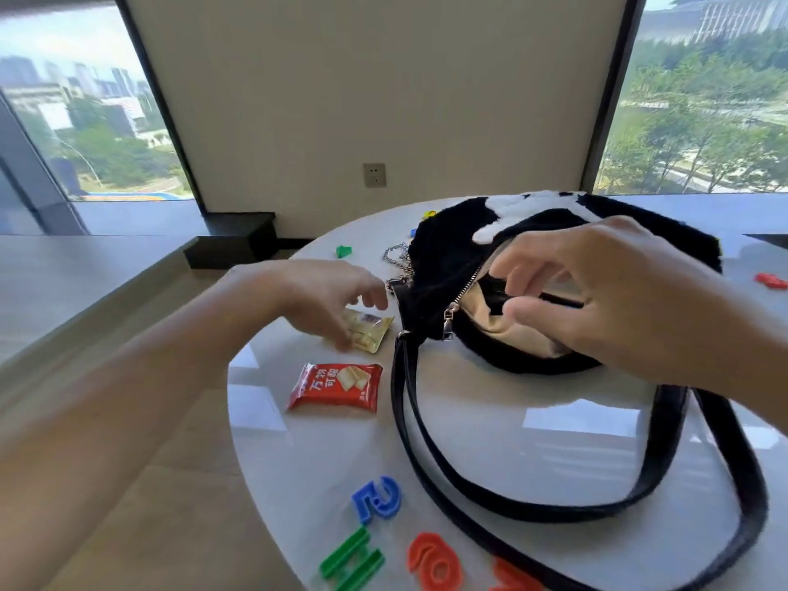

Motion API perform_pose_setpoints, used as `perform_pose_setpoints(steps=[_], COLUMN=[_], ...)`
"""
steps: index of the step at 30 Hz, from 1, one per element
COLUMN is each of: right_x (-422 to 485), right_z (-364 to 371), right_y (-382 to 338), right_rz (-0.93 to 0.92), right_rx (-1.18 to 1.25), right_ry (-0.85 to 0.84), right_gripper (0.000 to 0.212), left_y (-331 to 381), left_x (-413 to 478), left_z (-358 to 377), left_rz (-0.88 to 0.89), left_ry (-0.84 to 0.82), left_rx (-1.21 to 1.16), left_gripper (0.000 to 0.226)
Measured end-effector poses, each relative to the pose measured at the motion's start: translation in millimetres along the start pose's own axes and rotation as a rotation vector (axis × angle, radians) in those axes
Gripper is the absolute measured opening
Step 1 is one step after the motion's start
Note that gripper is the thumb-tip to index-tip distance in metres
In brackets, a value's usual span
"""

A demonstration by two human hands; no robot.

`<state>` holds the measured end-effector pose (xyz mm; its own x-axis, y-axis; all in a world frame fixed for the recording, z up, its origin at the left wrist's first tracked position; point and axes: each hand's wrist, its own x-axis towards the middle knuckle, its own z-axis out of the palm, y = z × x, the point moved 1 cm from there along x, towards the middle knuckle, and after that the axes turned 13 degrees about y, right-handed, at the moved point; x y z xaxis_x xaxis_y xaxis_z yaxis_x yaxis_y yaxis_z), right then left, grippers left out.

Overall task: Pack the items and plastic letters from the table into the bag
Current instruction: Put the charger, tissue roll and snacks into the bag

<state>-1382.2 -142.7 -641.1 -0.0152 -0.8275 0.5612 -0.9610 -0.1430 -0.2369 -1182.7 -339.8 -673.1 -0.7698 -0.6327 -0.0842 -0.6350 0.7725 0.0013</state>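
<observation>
A black fluffy bag (443, 258) with white patches lies on the round white table (490, 428), its zip open on a beige lining. My right hand (609, 287) hovers over the opening with fingers loosely spread and nothing in them. My left hand (324, 296) reaches down onto a yellow snack packet (373, 332) left of the bag, thumb and fingers pinching its edges while it lies on the table. A red snack packet (337, 386) lies nearer me. At the near edge lie a blue letter (377, 499), a green H (351, 558) and an orange O (435, 563).
The bag's black strap (426, 454) loops across the near table. Another orange letter (516, 577) sits at the bottom edge. A small green letter (343, 251) lies beyond my left hand and a red one (772, 280) at far right. A chain (396, 253) hangs off the bag.
</observation>
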Motion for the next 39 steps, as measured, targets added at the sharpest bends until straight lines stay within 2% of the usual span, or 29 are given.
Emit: perform_pose_setpoints(steps=[2, 6, 8, 10, 12, 15, 17, 22, 25, 28, 30, 32, 34, 36, 39], right_x=[2.0, 0.8, -0.4, -1.8, -2.0, -1.5, -0.8, -2.5, -4.9, -5.3, -3.4, -0.7, 1.2, 1.7, 3.5], right_z=[-1.3, -6.2, -7.4, -8.2, -7.0, -3.6, -2.6, -1.5, -1.0, -0.1, 1.6, 2.6, 2.9, 1.7, -6.7], right_y=[1.7, 8.0, 10.5, 12.0, 14.4, 14.6, 14.3, 16.7, 17.7, 18.4, 16.3, 11.1, 8.3, 10.0, 25.0], right_rz=[0.021, 0.051, 0.059, 0.062, 0.062, 0.057, 0.057, 0.084, 0.085, 0.120, 0.203, 0.340, 0.476, 0.534, 0.587], right_rx=[0.016, 0.027, 0.033, 0.035, 0.033, 0.035, 0.039, 0.030, 0.024, 0.118, 0.295, 0.526, 0.723, 0.862, 0.963], right_ry=[0.040, 0.125, 0.145, 0.159, 0.171, 0.160, 0.157, 0.144, 0.153, 0.174, 0.165, 0.086, -0.036, -0.082, 0.017], right_gripper=[0.024, 0.018, 0.018, 0.019, 0.017, 0.016, 0.018, 0.018, 0.017, 0.019, 0.018, 0.023, 0.041, 0.053, 0.057], left_y=[-5.3, -11.2, -15.1, -12.4, -1.8, 17.2, 24.9, 30.7, 34.4, 35.6, 43.6, 61.7, 85.6, 107.9, 127.2], left_x=[2.9, 1.6, -7.8, -22.5, -33.4, -38.5, -37.3, -34.5, -33.6, -40.7, -44.9, -44.3, -37.6, -26.3, -13.2], left_z=[11.3, 7.1, -10.0, -27.6, -33.4, -19.6, -10.7, -0.7, -5.2, -31.7, -50.2, -59.4, -61.4, -60.7, -62.7], left_rz=[0.019, 0.035, 0.016, 0.008, 0.034, 0.025, 0.007, -0.014, 0.004, 0.001, 0.020, 0.089, 0.185, 0.269, 0.349], left_ry=[0.027, 0.129, 0.147, 0.094, -0.023, -0.138, -0.150, -0.202, -0.215, -0.115, 0.014, 0.137, 0.243, 0.363, 0.605], left_rx=[0.020, 0.091, 0.011, -0.127, -0.153, -0.037, 0.059, 0.193, 0.227, 0.171, 0.057, -0.024, -0.062, -0.084, -0.176], left_gripper=[0.062, 0.044, 0.042, 0.040, 0.039, 0.038, 0.040, 0.061, 0.043, 0.027, 0.025, 0.023, 0.021, 0.023, 0.037])
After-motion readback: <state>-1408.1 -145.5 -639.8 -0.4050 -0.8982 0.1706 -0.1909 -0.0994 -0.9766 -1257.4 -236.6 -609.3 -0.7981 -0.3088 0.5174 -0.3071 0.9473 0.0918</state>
